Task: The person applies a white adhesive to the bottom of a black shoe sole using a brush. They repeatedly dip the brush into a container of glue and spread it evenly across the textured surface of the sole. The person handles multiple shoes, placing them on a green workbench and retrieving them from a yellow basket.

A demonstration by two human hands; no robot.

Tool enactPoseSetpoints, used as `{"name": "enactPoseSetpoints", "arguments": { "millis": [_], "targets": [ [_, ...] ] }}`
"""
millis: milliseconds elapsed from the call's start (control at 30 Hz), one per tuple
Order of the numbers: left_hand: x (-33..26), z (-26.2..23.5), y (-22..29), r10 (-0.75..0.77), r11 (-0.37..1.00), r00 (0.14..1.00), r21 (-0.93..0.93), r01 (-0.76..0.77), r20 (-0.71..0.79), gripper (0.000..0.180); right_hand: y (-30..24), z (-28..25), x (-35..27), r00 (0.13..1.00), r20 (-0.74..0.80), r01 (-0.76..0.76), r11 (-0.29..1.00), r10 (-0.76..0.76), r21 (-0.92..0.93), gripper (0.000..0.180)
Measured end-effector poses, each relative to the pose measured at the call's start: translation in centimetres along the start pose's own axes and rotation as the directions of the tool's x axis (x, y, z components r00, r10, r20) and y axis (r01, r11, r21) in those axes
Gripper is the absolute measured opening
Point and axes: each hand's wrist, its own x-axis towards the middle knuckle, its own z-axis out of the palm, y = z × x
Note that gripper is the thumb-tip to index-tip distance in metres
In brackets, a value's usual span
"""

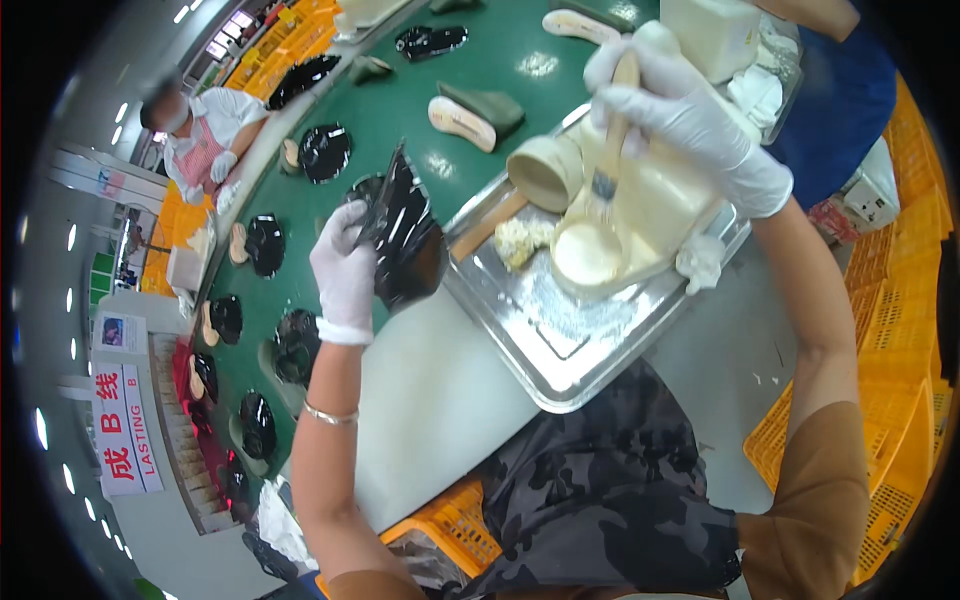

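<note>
White gloves cover both my hands. My left hand (344,268) is closed on a glossy black shoe upper (408,240), lifted beside the tray. In my right hand (690,125) is a brush (613,150) with a wooden handle, its bristles pointing down. The bristles hang over the mouth of a cream-coloured plastic container (655,240), which holds pale white liquid. Whether they touch the liquid I cannot tell. The container lies tilted in a metal tray (540,375), alongside a beige cup (545,172) and a yellowish crusted lump (518,243).
A green conveyor belt (395,120) carries several black uppers and pale insoles (462,122). Across it stands a co-worker (205,140) in a checked apron. Another person's arm (822,15) is at the upper right. Orange crates (890,320) stand at my right; a crumpled white cloth (700,262) hangs on the tray's edge.
</note>
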Motion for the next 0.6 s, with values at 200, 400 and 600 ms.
{"name": "enactPoseSetpoints", "arguments": {
  "millis": [200, 400, 600],
  "targets": [
    [10.8, 7.2, 2.4, 0.030, 0.981, 0.971, 0.181, -0.075, 0.239, 0.049, 0.4, -0.4, -0.5, 0.993, 0.111, -0.055, 0.983, 0.036, 0.177, 0.010],
    [21.8, 15.8, -0.7, 0.021, 0.884, 0.938, 0.432, -0.178, 0.345, 0.050, 0.4, -0.6, -0.5, 0.986, 0.150, -0.092, 0.984, 0.069, 0.151, 0.014],
    [26.1, 21.9, -2.2, -0.046, 0.706, 0.954, 0.685, -0.179, 0.296, 0.051, -0.2, -1.4, -0.7, 0.978, 0.178, -0.117, 0.993, 0.109, 0.031, 0.019]
  ]
}}
